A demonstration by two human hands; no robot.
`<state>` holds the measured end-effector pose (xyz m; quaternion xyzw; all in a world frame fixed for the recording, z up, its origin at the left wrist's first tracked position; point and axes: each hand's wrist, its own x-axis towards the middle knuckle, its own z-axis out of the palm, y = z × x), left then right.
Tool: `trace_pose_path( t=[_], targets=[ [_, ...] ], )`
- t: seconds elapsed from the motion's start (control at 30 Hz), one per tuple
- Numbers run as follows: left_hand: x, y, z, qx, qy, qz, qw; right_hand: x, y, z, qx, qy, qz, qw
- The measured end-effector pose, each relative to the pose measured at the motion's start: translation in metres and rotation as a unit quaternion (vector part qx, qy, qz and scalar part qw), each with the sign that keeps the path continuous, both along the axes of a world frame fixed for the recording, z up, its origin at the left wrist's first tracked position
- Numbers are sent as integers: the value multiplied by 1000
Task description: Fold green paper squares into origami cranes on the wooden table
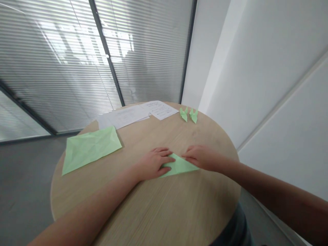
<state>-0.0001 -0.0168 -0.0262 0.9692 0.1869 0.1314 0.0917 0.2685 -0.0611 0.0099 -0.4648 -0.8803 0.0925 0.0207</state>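
Observation:
A light green sheet folded into a triangle [179,166] lies flat near the middle of the round wooden table [143,201]. My left hand [153,162] lies palm down on the triangle's left part, fingers stretched out and pressing it. My right hand [201,156] rests on the triangle's right upper edge, fingers flat and pointing left. The two hands nearly meet at the fold's tip.
A larger creased green sheet [89,147] lies at the table's left. White printed pages [135,114] sit at the far edge, and two small folded green paper figures [189,114] stand at the far right. Glass walls with blinds and a white wall surround the table.

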Motion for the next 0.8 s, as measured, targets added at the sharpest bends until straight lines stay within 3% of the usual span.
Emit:
trace_pose_path(
  t=[0.17,0.4,0.63,0.8],
  targets=[
    [-1,0,2,2,3,8,1000,-23,14,-10,18,-61,-6,998],
    [-1,2,0,-10,1,0,1000,-10,-3,-3,21,-146,57,987],
    [-2,3,0,-20,10,6,1000,20,-34,0,-41,-102,31,994],
    [-3,0,1,-35,27,30,999,53,-39,-9,-90,8,8,996]
  ],
)
